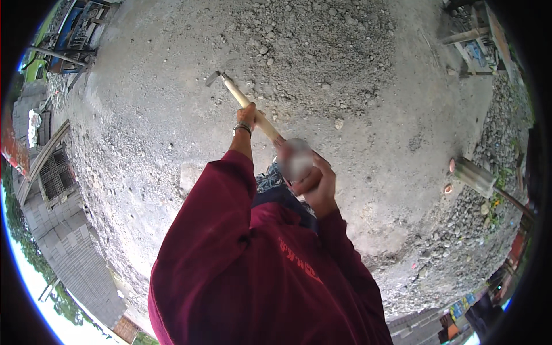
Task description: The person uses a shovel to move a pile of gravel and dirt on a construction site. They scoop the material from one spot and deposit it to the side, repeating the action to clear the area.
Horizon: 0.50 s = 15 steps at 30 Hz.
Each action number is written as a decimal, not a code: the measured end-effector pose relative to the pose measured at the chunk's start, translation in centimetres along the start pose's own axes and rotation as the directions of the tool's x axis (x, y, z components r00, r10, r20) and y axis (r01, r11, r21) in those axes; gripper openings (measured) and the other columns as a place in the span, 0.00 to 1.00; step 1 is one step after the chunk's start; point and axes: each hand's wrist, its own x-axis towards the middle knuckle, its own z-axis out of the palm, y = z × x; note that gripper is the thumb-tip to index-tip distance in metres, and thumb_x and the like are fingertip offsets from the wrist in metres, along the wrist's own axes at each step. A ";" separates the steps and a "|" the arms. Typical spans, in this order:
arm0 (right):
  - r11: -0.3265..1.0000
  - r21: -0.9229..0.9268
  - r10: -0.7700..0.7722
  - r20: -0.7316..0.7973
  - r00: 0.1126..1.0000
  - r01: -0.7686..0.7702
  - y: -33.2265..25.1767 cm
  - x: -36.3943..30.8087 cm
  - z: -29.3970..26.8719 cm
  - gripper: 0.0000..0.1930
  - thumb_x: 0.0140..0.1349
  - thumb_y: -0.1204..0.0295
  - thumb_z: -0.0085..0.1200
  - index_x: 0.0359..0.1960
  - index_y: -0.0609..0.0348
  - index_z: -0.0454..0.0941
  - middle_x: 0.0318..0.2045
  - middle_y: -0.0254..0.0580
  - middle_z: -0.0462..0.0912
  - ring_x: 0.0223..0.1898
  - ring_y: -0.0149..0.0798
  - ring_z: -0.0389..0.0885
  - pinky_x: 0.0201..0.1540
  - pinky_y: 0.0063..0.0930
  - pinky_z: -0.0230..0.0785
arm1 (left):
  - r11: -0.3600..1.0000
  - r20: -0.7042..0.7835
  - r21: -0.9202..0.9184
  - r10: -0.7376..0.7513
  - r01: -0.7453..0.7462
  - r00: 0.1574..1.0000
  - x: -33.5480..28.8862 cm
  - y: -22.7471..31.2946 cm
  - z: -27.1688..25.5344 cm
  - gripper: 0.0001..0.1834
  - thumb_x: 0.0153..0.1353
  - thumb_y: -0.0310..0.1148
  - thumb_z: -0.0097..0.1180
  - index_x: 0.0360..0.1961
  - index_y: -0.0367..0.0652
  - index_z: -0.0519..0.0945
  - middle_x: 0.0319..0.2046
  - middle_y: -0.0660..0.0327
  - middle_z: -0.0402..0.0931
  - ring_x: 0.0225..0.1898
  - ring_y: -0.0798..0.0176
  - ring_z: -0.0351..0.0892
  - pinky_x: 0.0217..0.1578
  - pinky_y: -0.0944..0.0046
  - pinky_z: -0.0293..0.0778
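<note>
A hoe with a pale wooden handle (266,126) slants across the middle, its small dark metal blade (213,79) at the far end over the gravelly ground. My left hand (246,117), with a band at the wrist, is wrapped round the upper handle. Closer to my body, my right hand (322,187) is closed in line with the near end of the handle. A blurred patch hides part of that end and some of its fingers. Both arms wear dark red sleeves (201,213).
Loose gravel (322,52) is heaped beyond the hoe. To the right lies a pale block-like piece (474,177) with a dark rod, near rubble (454,241). Stacked grey blocks (75,253) and a dark grate (57,175) stand at left. Wooden structures rise at both far corners.
</note>
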 end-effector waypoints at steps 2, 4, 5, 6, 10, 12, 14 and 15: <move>1.000 0.015 -0.008 -0.056 0.998 0.009 1.7 4.2 -0.7 0.18 0.64 0.62 0.50 0.51 0.59 0.74 0.20 0.35 0.73 0.19 0.34 0.70 0.25 0.32 0.67 | 0.994 0.057 0.102 -0.046 0.040 0.997 0.1 0.5 1.5 0.21 0.59 0.30 0.55 0.45 0.22 0.66 0.33 0.42 0.75 0.29 0.43 0.81 0.32 0.46 0.82; 0.999 -0.037 0.028 -0.061 0.998 -0.031 3.2 4.9 0.0 0.17 0.66 0.62 0.50 0.51 0.58 0.74 0.19 0.33 0.71 0.17 0.34 0.69 0.24 0.32 0.67 | 0.995 0.064 0.076 -0.065 0.060 0.996 1.5 0.2 -1.0 0.24 0.59 0.28 0.54 0.49 0.22 0.63 0.38 0.40 0.73 0.31 0.39 0.81 0.34 0.41 0.82; 0.995 -0.098 0.025 -0.085 0.996 -0.033 3.1 4.0 -0.7 0.17 0.66 0.62 0.50 0.51 0.58 0.74 0.19 0.33 0.71 0.17 0.33 0.69 0.23 0.31 0.66 | 0.994 0.068 0.024 -0.107 0.105 0.992 1.1 -1.4 -1.0 0.24 0.59 0.28 0.54 0.50 0.23 0.62 0.38 0.40 0.72 0.31 0.39 0.81 0.34 0.40 0.81; 0.985 -0.169 0.013 -0.104 0.994 -0.031 2.3 2.8 -0.7 0.16 0.66 0.62 0.50 0.51 0.58 0.74 0.19 0.33 0.71 0.16 0.33 0.68 0.21 0.30 0.65 | 0.988 0.081 -0.038 -0.143 0.146 0.986 0.9 -2.5 -0.7 0.24 0.58 0.28 0.54 0.51 0.24 0.62 0.39 0.40 0.72 0.31 0.39 0.81 0.33 0.39 0.81; 0.930 -0.357 -0.231 -0.400 0.887 0.081 -2.1 -7.2 -2.2 0.21 0.65 0.67 0.45 0.55 0.70 0.71 0.10 0.31 0.68 0.09 0.24 0.64 0.13 0.17 0.58 | 0.931 0.099 -0.157 -0.318 0.330 0.943 -1.5 -9.7 0.1 0.20 0.61 0.30 0.56 0.48 0.32 0.62 0.36 0.47 0.69 0.30 0.41 0.80 0.33 0.37 0.80; 0.840 -0.534 -0.306 -0.325 0.895 0.094 -4.1 -11.3 -3.6 0.26 0.61 0.68 0.48 0.57 0.76 0.67 0.09 0.34 0.69 0.06 0.25 0.62 0.10 0.18 0.59 | 0.975 0.102 0.041 -0.221 0.218 0.970 -5.3 -15.1 1.8 0.13 0.55 0.28 0.58 0.38 0.32 0.70 0.27 0.50 0.73 0.24 0.49 0.78 0.25 0.46 0.79; 0.855 -0.487 -0.362 -0.319 0.876 0.176 -4.8 -13.3 -7.8 0.27 0.56 0.70 0.49 0.55 0.79 0.68 0.10 0.37 0.72 0.08 0.28 0.68 0.13 0.18 0.66 | 0.956 -0.058 0.090 -0.274 0.279 0.960 -9.2 -17.7 5.0 0.10 0.50 0.28 0.57 0.31 0.33 0.73 0.21 0.54 0.72 0.19 0.55 0.75 0.21 0.53 0.74; 0.865 -0.453 -0.383 -0.316 0.868 0.216 -5.2 -14.2 -9.0 0.27 0.56 0.70 0.50 0.55 0.79 0.68 0.10 0.38 0.72 0.09 0.29 0.69 0.14 0.19 0.67 | 0.955 -0.066 0.153 -0.247 0.254 0.967 -10.5 -17.6 6.5 0.10 0.50 0.30 0.56 0.27 0.33 0.73 0.20 0.53 0.73 0.20 0.54 0.77 0.21 0.54 0.75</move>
